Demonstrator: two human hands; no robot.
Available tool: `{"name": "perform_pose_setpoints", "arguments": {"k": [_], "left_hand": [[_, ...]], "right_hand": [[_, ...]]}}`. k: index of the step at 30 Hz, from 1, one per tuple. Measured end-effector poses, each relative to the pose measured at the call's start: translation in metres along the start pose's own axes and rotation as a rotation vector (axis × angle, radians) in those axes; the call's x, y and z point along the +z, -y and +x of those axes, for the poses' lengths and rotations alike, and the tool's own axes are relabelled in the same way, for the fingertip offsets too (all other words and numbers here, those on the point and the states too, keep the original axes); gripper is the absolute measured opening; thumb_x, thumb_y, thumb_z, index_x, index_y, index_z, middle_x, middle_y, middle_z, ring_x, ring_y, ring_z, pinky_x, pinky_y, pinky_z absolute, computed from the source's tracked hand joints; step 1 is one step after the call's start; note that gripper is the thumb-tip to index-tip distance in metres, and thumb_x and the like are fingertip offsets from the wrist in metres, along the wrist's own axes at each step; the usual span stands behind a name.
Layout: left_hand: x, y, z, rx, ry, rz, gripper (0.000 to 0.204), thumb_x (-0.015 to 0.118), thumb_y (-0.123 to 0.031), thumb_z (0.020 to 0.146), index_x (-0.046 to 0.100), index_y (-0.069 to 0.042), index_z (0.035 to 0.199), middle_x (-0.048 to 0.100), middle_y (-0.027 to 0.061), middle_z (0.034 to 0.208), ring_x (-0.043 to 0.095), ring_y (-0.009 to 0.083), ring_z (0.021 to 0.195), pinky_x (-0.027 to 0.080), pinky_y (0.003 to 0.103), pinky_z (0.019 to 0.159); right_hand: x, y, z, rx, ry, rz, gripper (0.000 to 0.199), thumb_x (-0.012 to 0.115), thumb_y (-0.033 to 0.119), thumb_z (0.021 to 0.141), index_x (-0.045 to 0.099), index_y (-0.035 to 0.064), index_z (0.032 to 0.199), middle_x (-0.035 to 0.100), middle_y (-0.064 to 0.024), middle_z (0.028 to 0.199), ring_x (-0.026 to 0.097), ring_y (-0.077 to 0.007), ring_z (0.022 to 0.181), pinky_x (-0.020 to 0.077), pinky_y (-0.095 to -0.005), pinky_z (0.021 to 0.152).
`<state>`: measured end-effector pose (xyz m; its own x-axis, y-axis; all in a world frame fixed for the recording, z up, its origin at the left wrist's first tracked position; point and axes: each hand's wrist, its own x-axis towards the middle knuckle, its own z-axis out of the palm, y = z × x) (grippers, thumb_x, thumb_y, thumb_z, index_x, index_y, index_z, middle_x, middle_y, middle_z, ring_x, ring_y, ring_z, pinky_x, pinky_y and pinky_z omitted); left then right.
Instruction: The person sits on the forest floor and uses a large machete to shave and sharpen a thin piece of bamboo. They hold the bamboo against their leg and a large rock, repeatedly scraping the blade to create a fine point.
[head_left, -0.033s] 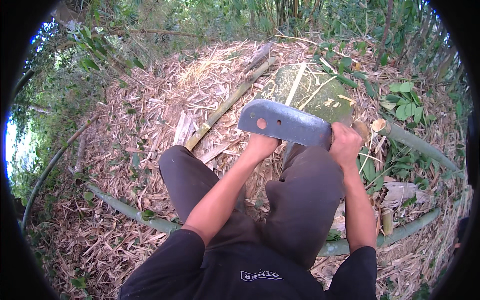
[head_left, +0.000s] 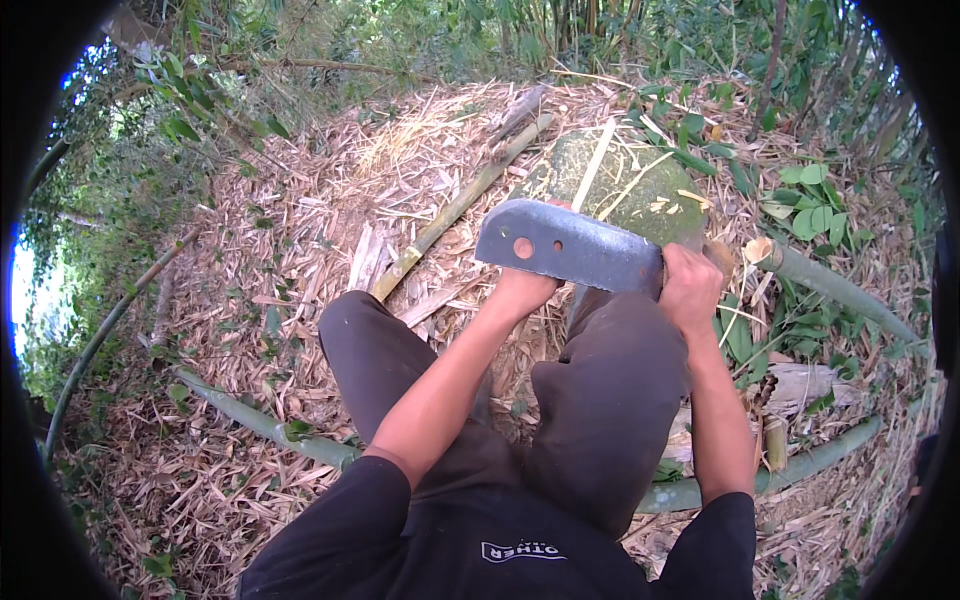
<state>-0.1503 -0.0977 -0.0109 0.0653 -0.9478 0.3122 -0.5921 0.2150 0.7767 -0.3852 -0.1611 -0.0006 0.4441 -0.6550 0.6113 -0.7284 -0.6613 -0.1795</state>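
At centre right of the frame our right hand (head_left: 690,285) is closed around the handle of the broad cleaver (head_left: 568,248), while our left hand (head_left: 522,292) cups under the blade. Above our knees, a slip could likely cut the fingers or a thigh.

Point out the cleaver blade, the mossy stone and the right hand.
cleaver blade (head_left: 575,250), head view, flat of the blade.
mossy stone (head_left: 640,190), head view, green top face.
right hand (head_left: 690,285), head view, back of the hand.
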Motion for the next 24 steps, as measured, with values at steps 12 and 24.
{"name": "perform_pose_setpoints", "arguments": {"k": [12, 24], "left_hand": [[-0.02, 0.003, -0.073, -0.524, 0.033, -0.399, 0.022, 0.044, -0.022, 0.107, 0.055, -0.004, 0.099, 0.055, 0.0059, 0.069, 0.055, 0.0205, 0.061, 0.047, 0.035, 0.062], [-0.005, -0.034, 0.01, -0.119, -0.048, -0.631, 0.023, 0.048, -0.024, 0.107, 0.056, -0.002, 0.103, 0.05, 0.004, 0.078, 0.052, 0.0166, 0.072, 0.046, 0.035, 0.07]], "right_hand": [[0.019, -0.007, 0.013, -0.139, -0.059, 0.015, 0.04, 0.072, 0.036, 0.077, 0.049, 0.0038, 0.072, 0.058, -0.0138, 0.069, 0.06, -0.0352, 0.065, 0.0471, -0.0441, 0.061], [-0.004, 0.008, 0.025, -0.121, -0.068, 0.034, 0.043, 0.072, 0.041, 0.077, 0.051, 0.0042, 0.072, 0.059, -0.0141, 0.067, 0.061, -0.0349, 0.063, 0.0468, -0.0432, 0.06]]}}
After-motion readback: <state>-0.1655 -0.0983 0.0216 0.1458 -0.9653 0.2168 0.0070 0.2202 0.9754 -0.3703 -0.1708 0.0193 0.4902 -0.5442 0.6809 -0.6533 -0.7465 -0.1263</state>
